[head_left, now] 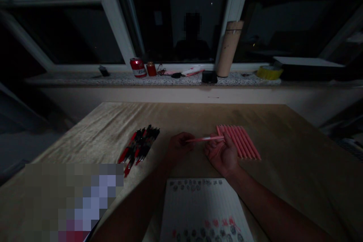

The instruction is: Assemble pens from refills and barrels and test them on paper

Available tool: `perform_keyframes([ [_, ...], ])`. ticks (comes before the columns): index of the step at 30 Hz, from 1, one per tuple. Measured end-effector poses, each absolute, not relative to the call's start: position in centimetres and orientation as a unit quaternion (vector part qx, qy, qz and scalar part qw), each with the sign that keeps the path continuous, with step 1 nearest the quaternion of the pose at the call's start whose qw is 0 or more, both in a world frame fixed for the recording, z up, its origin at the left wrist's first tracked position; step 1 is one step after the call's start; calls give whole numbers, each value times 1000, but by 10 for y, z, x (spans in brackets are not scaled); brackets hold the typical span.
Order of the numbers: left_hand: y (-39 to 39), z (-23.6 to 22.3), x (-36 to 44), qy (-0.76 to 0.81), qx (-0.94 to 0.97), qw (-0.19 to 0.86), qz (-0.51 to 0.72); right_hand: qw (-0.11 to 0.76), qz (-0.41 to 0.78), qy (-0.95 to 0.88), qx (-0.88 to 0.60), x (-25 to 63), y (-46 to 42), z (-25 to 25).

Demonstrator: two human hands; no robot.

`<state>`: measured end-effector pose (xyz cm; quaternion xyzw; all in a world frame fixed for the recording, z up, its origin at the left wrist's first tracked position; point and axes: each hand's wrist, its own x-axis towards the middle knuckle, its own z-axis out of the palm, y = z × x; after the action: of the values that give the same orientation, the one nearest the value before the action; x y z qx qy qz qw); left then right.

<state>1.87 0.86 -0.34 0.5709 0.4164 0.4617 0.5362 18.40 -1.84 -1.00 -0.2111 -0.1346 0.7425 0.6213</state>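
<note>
Paper (201, 208): bottom centre.
Right hand (224, 153): I pinch 1 pink pen (206, 138), mid-frame; best held steady.
Left hand (180, 143): can't tell.

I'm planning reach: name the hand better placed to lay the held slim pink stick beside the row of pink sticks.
Likely the right hand: it grips the slim pink stick beside the row of pink sticks; the left hand is farther away.

From the person's head at the near side, the only view looks forward and down over the table (187, 112), near the left hand (180, 144) and right hand (225, 155), facing the far windows (159, 19).
</note>
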Motion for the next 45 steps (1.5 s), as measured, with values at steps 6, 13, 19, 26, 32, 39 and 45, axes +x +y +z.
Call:
perform_keyframes([
  [6,12,-11,17,421,549,541,478,615,723,-178,-259,185,-16,-3],
  [13,10,-9,16,436,542,533,482,581,579,-399,-408,200,-8,-2],
  [19,10,-5,14,440,524,519,512,583,598,-383,-395,192,-13,-7],
  [26,7,2,16,451,540,528,476,606,739,-179,-234,194,-15,7],
  [32,8,-1,16,463,548,518,465,588,770,-146,-202,196,-16,5],
  [39,9,-7,17,480,570,486,458,578,710,-272,-298,205,-8,5],
  [45,10,-9,14,473,642,414,439,419,407,-634,-506,230,-4,15],
])
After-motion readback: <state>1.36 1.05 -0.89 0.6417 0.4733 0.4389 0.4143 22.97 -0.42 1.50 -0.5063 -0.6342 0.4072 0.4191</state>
